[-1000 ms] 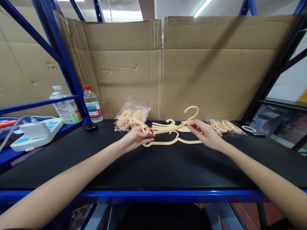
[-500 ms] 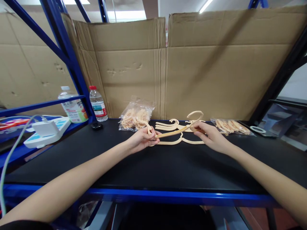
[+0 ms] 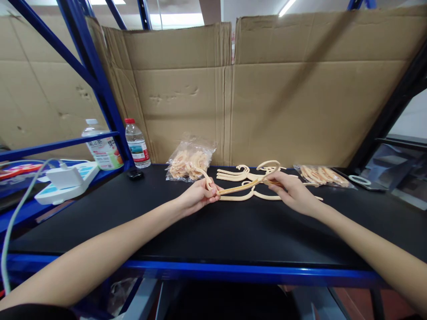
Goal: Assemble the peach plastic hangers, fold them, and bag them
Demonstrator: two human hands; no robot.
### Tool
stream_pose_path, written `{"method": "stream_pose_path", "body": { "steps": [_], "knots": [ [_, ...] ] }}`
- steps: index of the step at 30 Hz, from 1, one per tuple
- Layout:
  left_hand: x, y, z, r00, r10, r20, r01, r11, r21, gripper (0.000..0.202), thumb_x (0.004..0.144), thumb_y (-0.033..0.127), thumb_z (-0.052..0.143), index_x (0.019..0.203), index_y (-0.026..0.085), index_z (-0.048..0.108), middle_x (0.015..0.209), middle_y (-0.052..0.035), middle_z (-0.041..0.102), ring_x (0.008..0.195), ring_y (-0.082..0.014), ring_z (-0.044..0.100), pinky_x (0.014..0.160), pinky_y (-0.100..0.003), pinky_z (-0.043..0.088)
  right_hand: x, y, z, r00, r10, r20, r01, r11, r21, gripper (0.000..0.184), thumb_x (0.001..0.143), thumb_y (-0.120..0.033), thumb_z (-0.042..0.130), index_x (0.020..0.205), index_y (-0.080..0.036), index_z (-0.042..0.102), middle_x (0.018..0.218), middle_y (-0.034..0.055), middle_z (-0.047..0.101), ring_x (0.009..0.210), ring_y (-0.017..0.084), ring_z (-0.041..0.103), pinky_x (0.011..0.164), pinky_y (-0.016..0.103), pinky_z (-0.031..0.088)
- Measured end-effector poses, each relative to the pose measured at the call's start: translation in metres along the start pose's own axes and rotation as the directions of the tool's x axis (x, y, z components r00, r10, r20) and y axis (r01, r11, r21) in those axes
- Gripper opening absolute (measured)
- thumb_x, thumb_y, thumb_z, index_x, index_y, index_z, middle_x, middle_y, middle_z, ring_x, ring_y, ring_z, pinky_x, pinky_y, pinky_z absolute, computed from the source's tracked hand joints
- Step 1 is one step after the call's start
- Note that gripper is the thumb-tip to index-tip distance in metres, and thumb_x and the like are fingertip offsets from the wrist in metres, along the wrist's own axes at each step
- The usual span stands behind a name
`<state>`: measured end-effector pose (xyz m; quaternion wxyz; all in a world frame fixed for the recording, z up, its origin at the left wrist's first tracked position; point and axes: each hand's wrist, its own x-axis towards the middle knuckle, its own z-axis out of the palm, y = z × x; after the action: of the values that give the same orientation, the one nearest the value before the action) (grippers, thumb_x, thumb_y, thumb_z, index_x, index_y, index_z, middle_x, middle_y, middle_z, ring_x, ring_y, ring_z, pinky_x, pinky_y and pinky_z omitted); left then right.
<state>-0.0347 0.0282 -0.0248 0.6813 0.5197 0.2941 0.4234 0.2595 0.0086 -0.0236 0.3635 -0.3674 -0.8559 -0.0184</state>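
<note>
A cream plastic clothes hanger (image 3: 239, 188) is held above the black tabletop between my two hands. My left hand (image 3: 200, 194) is closed on its left end, where a curved piece sticks up past the fingers. Near the hanger's hook, my right hand (image 3: 289, 189) grips it with bent fingers; the hook loops up to the left of that hand. Another hanger (image 3: 237, 198) lies flat on the table just beneath. Behind it rests a group of several stacked hangers (image 3: 233, 174), partly covered by the held one.
A clear bag of cream parts (image 3: 190, 161) stands at the back, left of centre. A second bag (image 3: 323, 175) lies at the back right. A water bottle (image 3: 137, 146) and a small black object (image 3: 135, 174) are by the blue post. Cardboard (image 3: 180, 106) walls the rear.
The held hanger has turned slightly, its hook now lower and tipped further round. My right hand has shifted a little; my left hand keeps its hold almost in place.
</note>
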Motion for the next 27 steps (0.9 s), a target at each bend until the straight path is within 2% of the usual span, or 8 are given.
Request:
{"method": "stream_pose_path", "body": {
  "steps": [8,14,19,22,24,25,26,27],
  "knots": [
    [-0.001,-0.004,0.002,0.992,0.109,-0.059,-0.107,0.994,0.031,0.032,0.058,0.001,0.064,0.067,0.016,0.037,0.062,0.0009,0.058,0.045,-0.0049,0.047,0.045,-0.017,0.030,0.000,-0.009,0.000,1.000,-0.029,-0.012,0.028,0.999,-0.044,0.016,0.092,-0.021,0.042,0.104,-0.021,0.052,0.096,0.0077,0.063,0.082,0.020,0.061,0.071,0.032,0.049],
    [-0.001,-0.008,0.004,0.977,0.143,-0.156,-0.144,0.990,0.002,0.032,0.061,0.004,0.070,0.068,0.015,0.041,0.066,-0.0005,0.061,0.051,-0.0064,0.055,0.047,-0.015,0.040,0.000,-0.016,0.000,0.999,0.036,-0.040,-0.039,0.995,-0.091,0.015,0.092,-0.022,0.043,0.104,-0.021,0.052,0.094,0.0069,0.065,0.080,0.020,0.062,0.069,0.031,0.048],
    [0.001,-0.006,0.003,0.965,0.117,-0.235,-0.128,0.991,-0.032,0.033,0.064,0.003,0.074,0.066,0.013,0.043,0.072,-0.0010,0.062,0.060,-0.0081,0.063,0.058,-0.015,0.051,0.000,-0.017,0.001,0.991,0.118,-0.061,-0.123,0.988,-0.090,0.017,0.092,-0.024,0.042,0.105,-0.020,0.053,0.096,0.0069,0.065,0.081,0.021,0.062,0.070,0.031,0.046],
    [-0.002,-0.003,0.003,0.990,0.074,-0.118,-0.073,0.997,0.013,0.032,0.068,0.013,0.076,0.067,0.013,0.044,0.082,-0.0038,0.064,0.071,-0.0110,0.066,0.059,-0.014,0.051,0.001,-0.015,-0.001,0.984,0.155,-0.082,-0.160,0.986,-0.048,0.018,0.092,-0.026,0.041,0.105,-0.020,0.053,0.091,0.0066,0.065,0.079,0.021,0.061,0.069,0.031,0.044],
    [-0.007,-0.004,0.007,0.998,-0.031,0.047,0.024,0.990,0.141,0.030,0.071,0.022,0.076,0.069,0.013,0.047,0.090,-0.0068,0.065,0.072,-0.0119,0.066,0.057,-0.016,0.050,0.002,-0.012,-0.004,0.979,0.184,-0.083,-0.186,0.982,-0.017,0.019,0.093,-0.027,0.040,0.104,-0.019,0.053,0.086,0.0059,0.064,0.074,0.020,0.059,0.067,0.030,0.043],
    [-0.011,-0.005,0.010,0.987,-0.086,0.137,0.050,0.968,0.246,0.029,0.072,0.026,0.074,0.071,0.013,0.049,0.093,-0.0082,0.065,0.070,-0.0120,0.065,0.054,-0.018,0.050,0.003,-0.010,-0.005,0.978,0.196,-0.073,-0.197,0.980,-0.007,0.019,0.093,-0.028,0.039,0.103,-0.019,0.053,0.083,0.0052,0.063,0.071,0.019,0.058,0.065,0.030,0.043],
    [-0.015,-0.007,0.014,0.970,-0.112,0.216,0.026,0.930,0.366,0.027,0.073,0.028,0.073,0.073,0.013,0.051,0.094,-0.0088,0.065,0.067,-0.0120,0.064,0.053,-0.020,0.049,0.003,-0.009,-0.007,0.977,0.204,-0.056,-0.205,0.979,-0.004,0.019,0.093,-0.028,0.039,0.102,-0.019,0.053,0.079,0.0044,0.062,0.068,0.018,0.057,0.063,0.029,0.042],
    [-0.020,-0.008,0.019,0.950,-0.109,0.294,-0.051,0.871,0.489,0.024,0.075,0.030,0.071,0.076,0.013,0.053,0.091,-0.0084,0.065,0.064,-0.0124,0.062,0.052,-0.022,0.049,0.004,-0.009,-0.008,0.978,0.208,-0.028,-0.208,0.978,-0.007,0.018,0.092,-0.028,0.039,0.100,-0.019,0.053,0.076,0.0034,0.061,0.065,0.018,0.055,0.062,0.029,0.041]
  ]
}}
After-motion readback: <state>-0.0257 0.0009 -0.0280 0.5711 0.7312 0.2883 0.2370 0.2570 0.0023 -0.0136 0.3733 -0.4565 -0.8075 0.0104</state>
